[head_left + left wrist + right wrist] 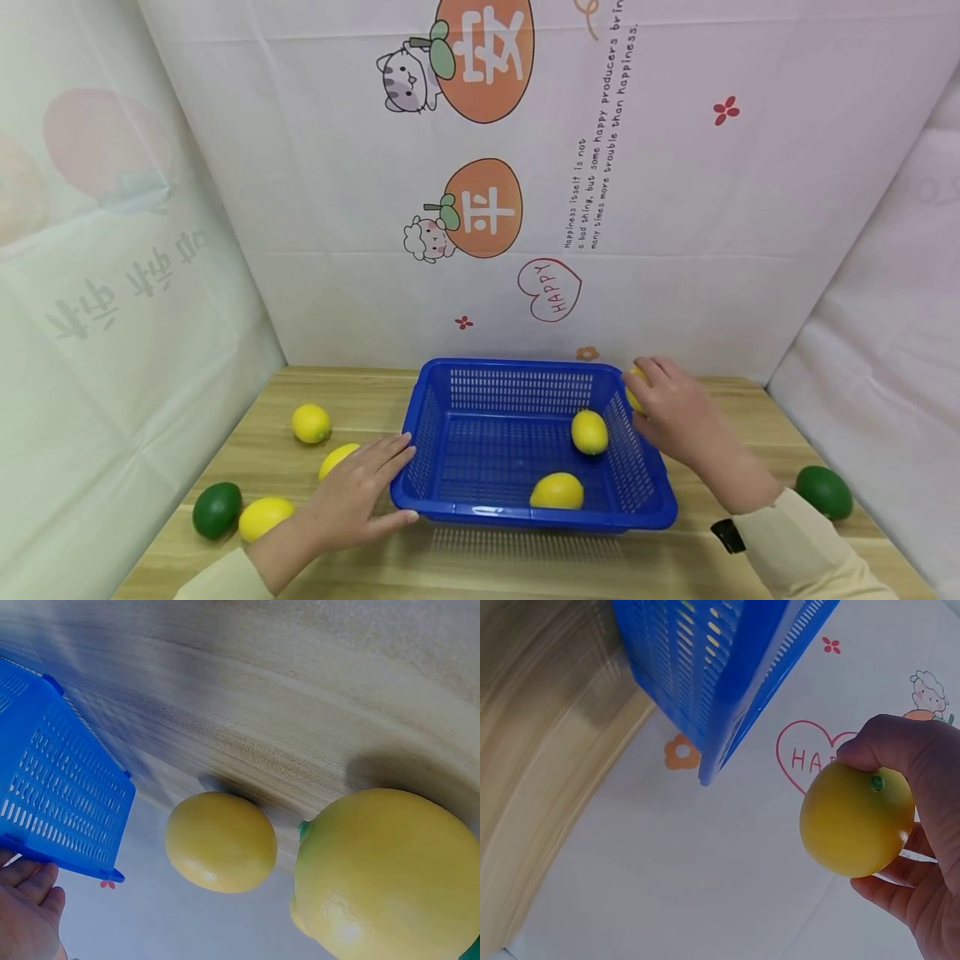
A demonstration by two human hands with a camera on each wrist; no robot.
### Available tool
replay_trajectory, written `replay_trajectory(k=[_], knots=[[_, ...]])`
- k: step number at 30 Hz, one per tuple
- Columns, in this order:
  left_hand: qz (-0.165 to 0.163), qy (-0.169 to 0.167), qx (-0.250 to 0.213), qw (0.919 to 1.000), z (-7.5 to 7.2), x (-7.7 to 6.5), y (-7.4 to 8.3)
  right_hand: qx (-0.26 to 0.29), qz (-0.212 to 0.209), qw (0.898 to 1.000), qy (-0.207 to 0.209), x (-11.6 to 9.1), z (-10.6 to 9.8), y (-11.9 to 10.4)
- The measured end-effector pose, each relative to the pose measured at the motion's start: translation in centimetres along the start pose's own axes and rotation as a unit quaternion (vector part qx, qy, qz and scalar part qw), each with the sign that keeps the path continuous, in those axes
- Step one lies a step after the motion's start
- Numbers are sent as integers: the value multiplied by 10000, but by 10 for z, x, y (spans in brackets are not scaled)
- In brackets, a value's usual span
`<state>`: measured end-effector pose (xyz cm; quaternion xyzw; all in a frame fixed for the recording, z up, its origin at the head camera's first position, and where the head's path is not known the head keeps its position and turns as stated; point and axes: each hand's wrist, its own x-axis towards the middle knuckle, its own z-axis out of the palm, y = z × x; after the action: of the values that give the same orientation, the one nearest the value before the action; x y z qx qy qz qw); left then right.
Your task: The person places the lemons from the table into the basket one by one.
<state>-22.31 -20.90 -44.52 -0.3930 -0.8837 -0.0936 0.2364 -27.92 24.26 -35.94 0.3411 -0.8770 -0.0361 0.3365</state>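
A blue plastic basket (510,513) stands on the table with two lemons inside, one lemon (589,432) by its right wall and another lemon (557,491) at the front. Over the basket's right rim, my right hand (675,410) holds a lemon (857,819) between thumb and fingers. The fingers of my left hand (352,493) rest, fairly straight, on the basket's left rim. Partly hidden behind that hand lies a lemon (339,458). Farther left are a lemon (311,423) and a nearer lemon (266,518).
A dark green fruit (217,510) lies at the left beside the nearest lemon. Another dark green fruit (824,492) lies at the right, beyond my right forearm. White printed cloth (360,300) hangs behind the wooden table (367,575) and along both sides.
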Motion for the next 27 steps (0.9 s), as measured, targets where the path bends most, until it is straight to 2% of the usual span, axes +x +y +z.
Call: replay_trajectory(k=[6, 16, 22, 27], knots=[[-7, -3, 19, 10000, 1, -1, 0, 80, -192, 9997, 130, 3, 2, -5], [-15, 24, 57, 10000, 1, -1, 0, 67, -229, 9997, -83, 7, 2, -18], [-42, 15, 89, 10000, 2, -1, 0, 107, -348, 9993, 6, 10, 5, -26], [-34, 12, 54, 10000, 2, -1, 0, 50, -377, 9992, -137, 12, 5, -34]])
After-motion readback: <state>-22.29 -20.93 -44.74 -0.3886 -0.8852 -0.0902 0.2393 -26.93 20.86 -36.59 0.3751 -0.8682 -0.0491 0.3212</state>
